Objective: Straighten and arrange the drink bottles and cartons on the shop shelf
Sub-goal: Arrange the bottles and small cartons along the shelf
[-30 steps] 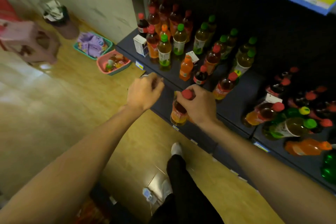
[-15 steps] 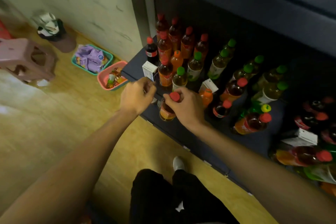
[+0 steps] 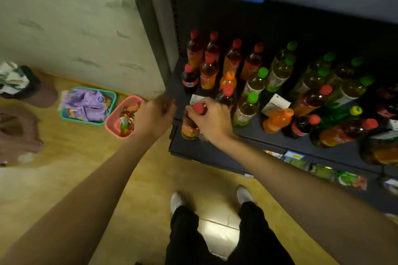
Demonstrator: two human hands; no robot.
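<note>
Right hand [image 3: 212, 120] pinches red-capped bottle [image 3: 190, 125] by neck, steadying it upright at shelf [image 3: 247, 135] front corner; left hand [image 3: 154, 118], nine o'clock of bottle, fingers curled, contents indiscernible.

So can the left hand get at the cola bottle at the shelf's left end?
Probably yes. The left hand is at the shelf corner, and the cola bottle stands at the left edge with nothing between them.

Glossy plastic bottles [image 3: 207, 73], matt dark shelf [image 3: 269, 135], glossy wood-look floor [image 3: 75, 168]

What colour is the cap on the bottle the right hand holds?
Red cap, head view.
</note>
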